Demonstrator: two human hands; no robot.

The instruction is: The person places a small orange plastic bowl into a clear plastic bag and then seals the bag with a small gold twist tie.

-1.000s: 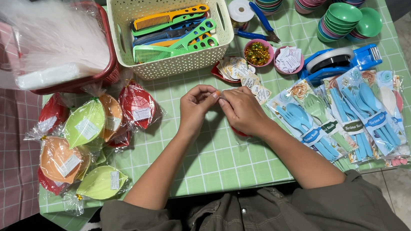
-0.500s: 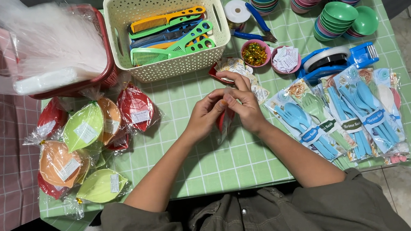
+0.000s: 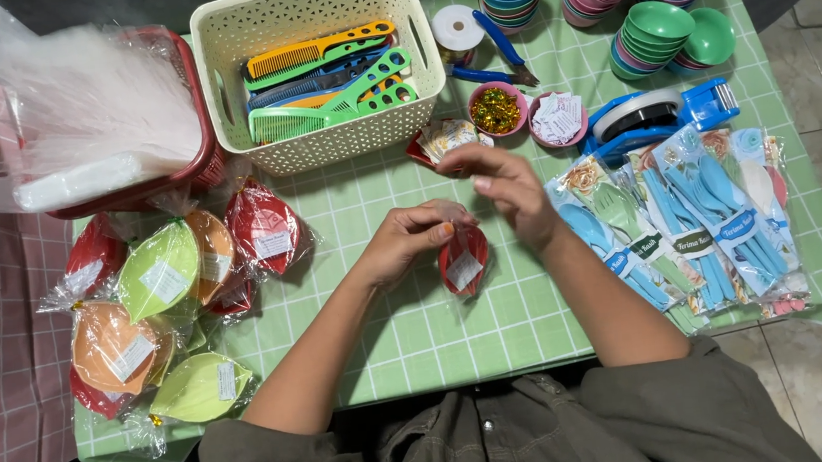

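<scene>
At the frame's centre, the left hand (image 3: 410, 241) pinches a wrapped red dish (image 3: 463, 259) above the worktop (image 3: 421, 330) while the right hand (image 3: 507, 187) hovers beside it, fingers loosely apart.

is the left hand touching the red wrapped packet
Touching. The head view shows the left hand pinching the gathered top of the red wrapped packet, fingers directly on its clear wrap with no gap.

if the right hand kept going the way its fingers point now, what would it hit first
The right hand has its fingers pointing left and slightly up the table. Going straight on, it would likely cross bare green checked tablecloth and first meet the red wrapped leaf-shaped dish, unless it passes above it; height is unclear.
</scene>
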